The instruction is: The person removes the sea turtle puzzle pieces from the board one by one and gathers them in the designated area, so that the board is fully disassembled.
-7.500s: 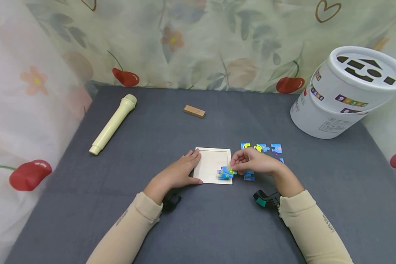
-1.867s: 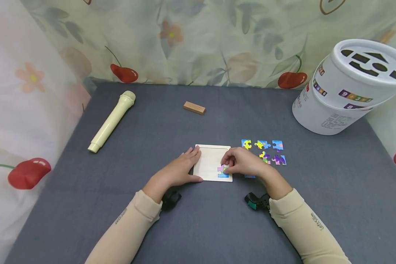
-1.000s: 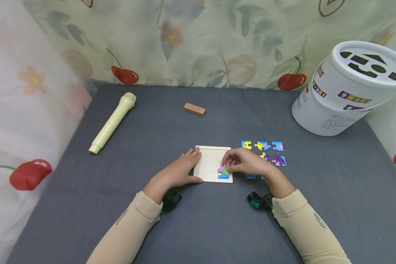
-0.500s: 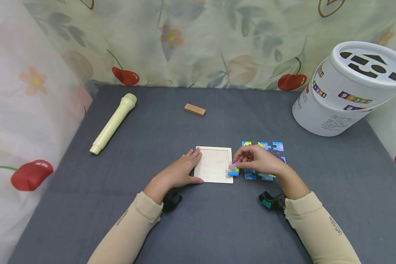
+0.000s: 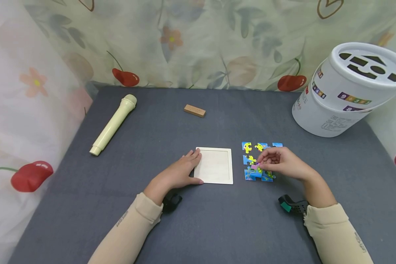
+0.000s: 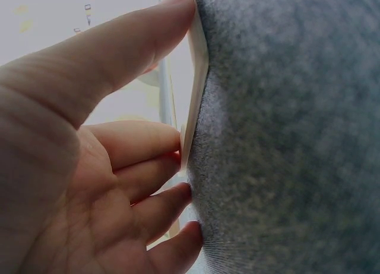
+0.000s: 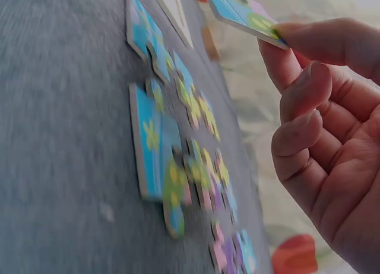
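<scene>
My left hand [image 5: 179,171] rests at the left edge of a square pale wooden puzzle tray [image 5: 230,167], thumb by the near corner and fingertips by the far one. In the left wrist view, the thumb and fingers touch the edge of the tray [image 6: 198,66]. My right hand [image 5: 287,163] pinches a blue, pink and green jigsaw piece [image 7: 240,13] between thumb and index finger. It holds this piece above several loose jigsaw pieces [image 5: 247,147] lying right of the tray. The right wrist view shows a gap between the held piece and those on the table. Some pieces are partly hidden by my right hand.
A cream toy microphone [image 5: 112,124] lies at the left. A small wooden block [image 5: 194,110] is beyond the tray. At the back right stands a large white bucket [image 5: 336,99] with a shape-sorter lid. Patterned cloth [image 5: 198,44] hangs behind the dark grey table [image 5: 151,128].
My right hand has lifted the jigsaw piece out of the tray's lower right corner and carried it right, over the loose pieces. The left hand has stayed in place on the tray.
</scene>
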`<state>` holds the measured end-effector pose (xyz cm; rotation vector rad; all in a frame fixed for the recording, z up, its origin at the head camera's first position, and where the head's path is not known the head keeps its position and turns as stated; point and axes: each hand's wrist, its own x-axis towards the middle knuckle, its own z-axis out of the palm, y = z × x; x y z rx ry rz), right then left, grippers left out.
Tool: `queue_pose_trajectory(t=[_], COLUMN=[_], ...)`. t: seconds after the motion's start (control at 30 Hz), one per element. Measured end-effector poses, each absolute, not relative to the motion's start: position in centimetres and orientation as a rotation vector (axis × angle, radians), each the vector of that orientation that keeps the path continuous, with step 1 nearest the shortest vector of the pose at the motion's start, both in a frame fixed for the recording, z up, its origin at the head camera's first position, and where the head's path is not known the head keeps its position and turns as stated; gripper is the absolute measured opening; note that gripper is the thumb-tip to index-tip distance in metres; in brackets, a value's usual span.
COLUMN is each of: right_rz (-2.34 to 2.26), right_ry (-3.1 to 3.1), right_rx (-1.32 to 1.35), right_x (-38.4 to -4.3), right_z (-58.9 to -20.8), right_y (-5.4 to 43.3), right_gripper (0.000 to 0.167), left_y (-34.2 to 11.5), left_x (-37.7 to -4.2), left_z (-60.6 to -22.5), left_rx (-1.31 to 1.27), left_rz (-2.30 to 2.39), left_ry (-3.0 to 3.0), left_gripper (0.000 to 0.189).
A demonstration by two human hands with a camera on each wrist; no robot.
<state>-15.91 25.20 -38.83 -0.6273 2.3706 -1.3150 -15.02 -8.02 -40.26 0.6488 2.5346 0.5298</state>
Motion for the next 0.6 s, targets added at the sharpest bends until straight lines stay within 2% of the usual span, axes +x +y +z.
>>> queue_pose_trajectory(t=[0.6], right_rz=[-1.257], right_ry=[2.465], right_rx=[-0.268], right_x=[-14.8], right_z=[-39.8], right_y=[31.3], right_gripper=[0.027], left_y=[-8.0], left_x=[-14.9], left_z=[-40.4], left_rx=[0.648], left_rz=[0.538], left_ry=[2.538], left_gripper=[0.088])
